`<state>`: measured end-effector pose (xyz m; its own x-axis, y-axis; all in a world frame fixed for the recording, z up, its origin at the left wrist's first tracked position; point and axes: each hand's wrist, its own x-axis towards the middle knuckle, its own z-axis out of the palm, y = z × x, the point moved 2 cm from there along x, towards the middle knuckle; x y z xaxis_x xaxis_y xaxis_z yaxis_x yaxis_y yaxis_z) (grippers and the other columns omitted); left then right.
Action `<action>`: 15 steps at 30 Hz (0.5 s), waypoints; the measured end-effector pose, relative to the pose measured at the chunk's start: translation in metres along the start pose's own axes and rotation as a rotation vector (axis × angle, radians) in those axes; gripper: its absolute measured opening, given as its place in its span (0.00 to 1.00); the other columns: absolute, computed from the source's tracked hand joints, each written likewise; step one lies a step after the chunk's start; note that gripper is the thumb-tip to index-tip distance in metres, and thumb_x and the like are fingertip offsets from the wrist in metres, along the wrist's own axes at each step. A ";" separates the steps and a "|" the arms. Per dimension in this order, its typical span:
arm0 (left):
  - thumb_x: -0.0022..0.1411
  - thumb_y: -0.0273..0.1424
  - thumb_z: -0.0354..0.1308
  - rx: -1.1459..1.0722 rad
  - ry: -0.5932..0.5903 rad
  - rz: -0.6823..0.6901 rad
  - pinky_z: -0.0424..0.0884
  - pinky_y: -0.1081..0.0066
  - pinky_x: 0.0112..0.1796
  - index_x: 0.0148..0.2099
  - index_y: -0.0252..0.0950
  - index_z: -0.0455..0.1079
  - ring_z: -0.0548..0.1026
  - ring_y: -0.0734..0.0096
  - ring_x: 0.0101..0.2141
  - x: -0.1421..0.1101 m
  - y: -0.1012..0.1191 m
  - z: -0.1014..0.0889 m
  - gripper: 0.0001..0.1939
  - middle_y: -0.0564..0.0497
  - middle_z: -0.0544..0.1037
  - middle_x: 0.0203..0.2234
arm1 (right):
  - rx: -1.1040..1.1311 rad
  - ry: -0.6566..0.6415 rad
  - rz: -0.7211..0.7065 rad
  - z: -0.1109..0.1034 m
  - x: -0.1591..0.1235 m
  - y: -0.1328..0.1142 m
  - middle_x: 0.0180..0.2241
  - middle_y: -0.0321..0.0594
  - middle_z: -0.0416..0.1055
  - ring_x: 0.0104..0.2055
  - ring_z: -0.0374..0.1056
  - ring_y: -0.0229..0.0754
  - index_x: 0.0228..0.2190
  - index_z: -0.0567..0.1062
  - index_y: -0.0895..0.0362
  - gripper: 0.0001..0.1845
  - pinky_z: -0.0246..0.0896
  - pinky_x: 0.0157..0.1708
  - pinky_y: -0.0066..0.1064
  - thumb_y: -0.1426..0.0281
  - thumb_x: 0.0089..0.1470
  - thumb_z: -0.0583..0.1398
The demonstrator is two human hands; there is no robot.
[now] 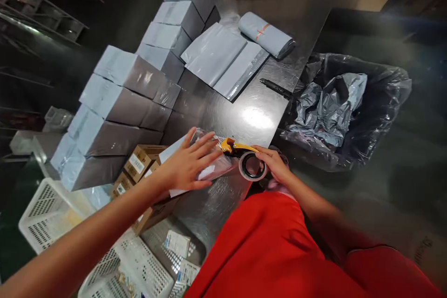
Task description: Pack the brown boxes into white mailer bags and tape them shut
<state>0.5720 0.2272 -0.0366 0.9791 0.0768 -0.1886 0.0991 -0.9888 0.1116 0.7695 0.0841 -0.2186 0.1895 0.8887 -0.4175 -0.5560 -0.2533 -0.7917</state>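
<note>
My left hand (190,163) lies with fingers spread over a package in clear and white plastic wrapping (221,167) on the metal table. Gripped in my right hand (274,163) is a yellow tape dispenser (240,147) carrying a roll of tape (252,176). The dispenser's head is at the package's right end, close to my left fingertips. My left palm hides part of the package. Just left of it stand small brown cardboard boxes (134,163) with white labels.
Stacks of white-wrapped boxes (117,98) line the table's far left. White mailer bags (216,53), a rolled bundle of bags (267,35) and a black cutter (275,88) lie beyond. A lined bin (380,116) stands right; white baskets (139,260) stand lower left.
</note>
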 end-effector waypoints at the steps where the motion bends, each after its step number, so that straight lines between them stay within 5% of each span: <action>1: 0.59 0.49 0.53 0.006 -0.016 0.049 0.41 0.40 0.63 0.58 0.38 0.68 0.62 0.43 0.60 0.002 -0.002 0.001 0.30 0.38 0.71 0.55 | 0.010 0.001 0.002 0.000 0.002 -0.002 0.44 0.39 0.80 0.47 0.73 0.49 0.43 0.82 0.54 0.25 0.66 0.52 0.43 0.55 0.43 0.68; 5: 0.60 0.48 0.47 0.059 0.093 -0.182 0.62 0.47 0.53 0.46 0.34 0.72 0.70 0.51 0.43 0.013 -0.017 0.006 0.26 0.40 0.75 0.40 | 0.020 -0.045 -0.037 0.016 0.037 -0.020 0.45 0.39 0.79 0.50 0.71 0.47 0.40 0.82 0.56 0.22 0.62 0.56 0.40 0.59 0.43 0.68; 10: 0.60 0.48 0.45 0.135 0.118 -0.491 0.63 0.51 0.46 0.44 0.34 0.70 0.68 0.51 0.39 0.014 -0.027 0.006 0.25 0.42 0.73 0.34 | -0.038 -0.167 -0.006 0.030 0.088 -0.045 0.43 0.40 0.80 0.50 0.71 0.48 0.37 0.82 0.58 0.20 0.60 0.58 0.41 0.61 0.41 0.69; 15: 0.60 0.48 0.45 0.144 0.092 -0.528 0.62 0.51 0.46 0.43 0.34 0.70 0.67 0.50 0.39 0.017 -0.024 0.005 0.24 0.42 0.71 0.34 | -0.139 -0.148 -0.042 -0.009 0.041 -0.036 0.46 0.40 0.79 0.51 0.71 0.50 0.43 0.81 0.56 0.24 0.61 0.58 0.45 0.56 0.45 0.67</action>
<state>0.5855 0.2514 -0.0474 0.8153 0.5710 -0.0960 0.5614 -0.8202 -0.1103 0.8048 0.1264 -0.2117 0.0832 0.9435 -0.3208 -0.4307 -0.2563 -0.8653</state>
